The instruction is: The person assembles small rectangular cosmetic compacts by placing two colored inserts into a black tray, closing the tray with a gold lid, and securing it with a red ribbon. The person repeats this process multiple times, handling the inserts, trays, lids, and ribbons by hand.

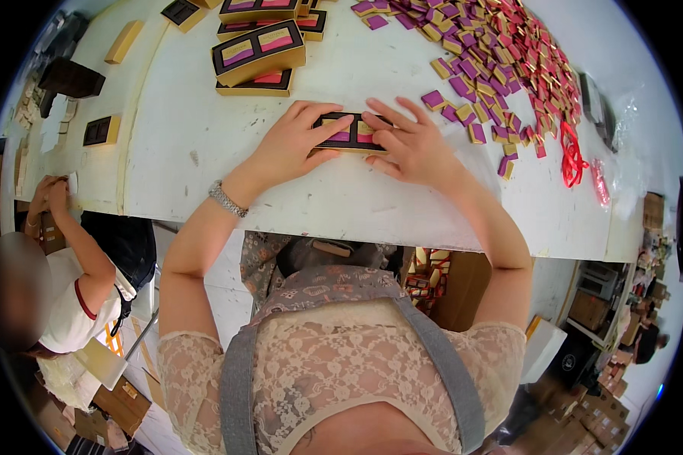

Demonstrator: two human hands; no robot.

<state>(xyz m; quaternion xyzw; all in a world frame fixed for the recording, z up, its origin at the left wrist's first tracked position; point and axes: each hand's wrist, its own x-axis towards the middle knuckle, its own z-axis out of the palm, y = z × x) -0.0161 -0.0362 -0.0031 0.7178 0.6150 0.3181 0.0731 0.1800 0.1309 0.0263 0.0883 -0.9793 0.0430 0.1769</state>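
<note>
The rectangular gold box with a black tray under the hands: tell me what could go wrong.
The left hand and right hand touch the rectangular gold box; uneven pressure might crease its purple and pink squares. The crooked stack of black-and-gold boxes beyond could topple if bumped. Loose purple-and-gold squares near the right hand might scatter if brushed.

From my remote seat I see a scuffed white table [197, 178] bearing stacked gold boxes [259, 51] left of top centre, an open box [354, 135] below, and heaped purple and red pieces [497, 72] upper right.
</note>
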